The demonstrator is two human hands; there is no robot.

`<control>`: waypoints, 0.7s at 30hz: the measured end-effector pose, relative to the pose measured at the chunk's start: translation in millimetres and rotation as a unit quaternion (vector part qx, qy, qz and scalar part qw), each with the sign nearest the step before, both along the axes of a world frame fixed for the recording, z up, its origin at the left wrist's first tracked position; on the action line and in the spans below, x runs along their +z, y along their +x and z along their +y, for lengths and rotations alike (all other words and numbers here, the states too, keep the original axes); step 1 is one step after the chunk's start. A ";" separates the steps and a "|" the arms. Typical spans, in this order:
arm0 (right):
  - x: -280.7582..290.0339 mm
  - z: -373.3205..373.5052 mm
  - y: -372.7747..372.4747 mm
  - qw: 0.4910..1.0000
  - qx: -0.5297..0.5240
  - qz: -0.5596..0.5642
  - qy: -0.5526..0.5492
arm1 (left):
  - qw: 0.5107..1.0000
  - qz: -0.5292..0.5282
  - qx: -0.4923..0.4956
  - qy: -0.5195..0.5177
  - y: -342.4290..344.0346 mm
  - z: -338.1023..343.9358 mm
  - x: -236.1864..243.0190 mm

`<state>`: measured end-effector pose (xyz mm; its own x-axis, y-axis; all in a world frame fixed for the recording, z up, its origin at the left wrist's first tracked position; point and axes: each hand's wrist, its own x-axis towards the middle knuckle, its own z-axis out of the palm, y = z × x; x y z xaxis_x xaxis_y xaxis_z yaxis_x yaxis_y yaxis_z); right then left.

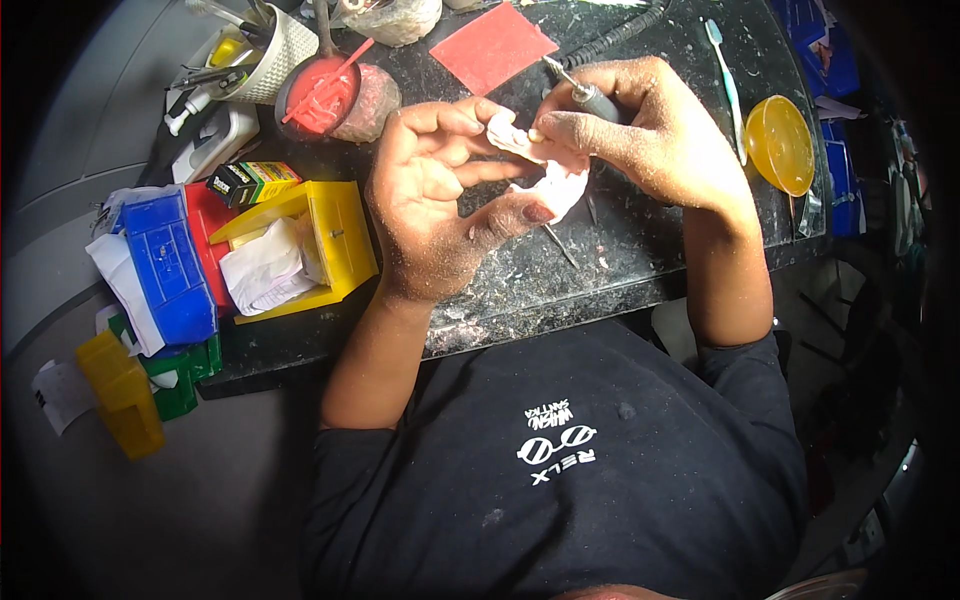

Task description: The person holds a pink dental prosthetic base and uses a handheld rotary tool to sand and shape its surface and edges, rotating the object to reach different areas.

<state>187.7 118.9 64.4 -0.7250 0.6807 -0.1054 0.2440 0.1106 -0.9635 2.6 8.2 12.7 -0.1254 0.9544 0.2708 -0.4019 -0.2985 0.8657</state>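
My left hand (425, 195) holds a pale pink, curved denture base (568, 180) between thumb and fingertips, above the dark worktop. White dust covers the fingers and palm. In my right hand (655, 140) is a rotary handpiece (596, 102), its slim metal tip pointing up and to the left, away from the denture base. The right thumb reaches to the denture base's upper edge and seems to touch it. Beneath the hands, a thin metal instrument (560, 245) lies on the worktop, partly hidden.
A red wax sheet (493, 47) and a black corrugated hose (615, 38) lie beyond my hands. To the left are a pan of red strips (320, 95), a woven basket (285, 50) and a yellow bin (350, 235). A toothbrush (728, 85) and yellow bowl (780, 145) are at right.
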 end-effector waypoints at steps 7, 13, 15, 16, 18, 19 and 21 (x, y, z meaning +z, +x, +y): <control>2.9 -4.0 -1.8 1.000 0.001 -0.003 -0.002 | 0.999 0.034 0.009 -0.002 0.4 -1.8 -2.3; 2.6 -3.8 -1.3 1.000 0.004 -0.004 0.002 | 0.999 0.045 0.004 0.005 1.5 -2.6 0.3; 3.5 -3.3 -1.3 1.000 0.006 -0.003 0.007 | 0.999 0.040 0.004 0.013 1.9 -0.9 -0.3; 4.6 -3.2 -1.1 1.000 0.010 0.000 0.002 | 0.999 0.035 0.005 0.020 1.9 0.0 -0.7; 3.8 -3.2 -0.9 1.000 0.016 0.003 -0.003 | 0.999 0.029 0.003 0.016 1.1 -0.2 -1.8; 1.9 -2.5 -0.9 1.000 0.014 0.022 -0.014 | 1.000 0.023 0.000 0.011 0.5 -0.4 -2.3; -0.1 -2.3 -0.2 0.999 0.012 0.041 -0.026 | 1.000 0.026 0.003 0.005 0.3 -1.3 -2.0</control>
<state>187.4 116.6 64.2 -0.7491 0.6577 -0.0793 0.1620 0.0658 -0.9846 2.8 6.8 10.7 -0.1168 0.9512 0.2858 -0.3543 -0.3087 0.8827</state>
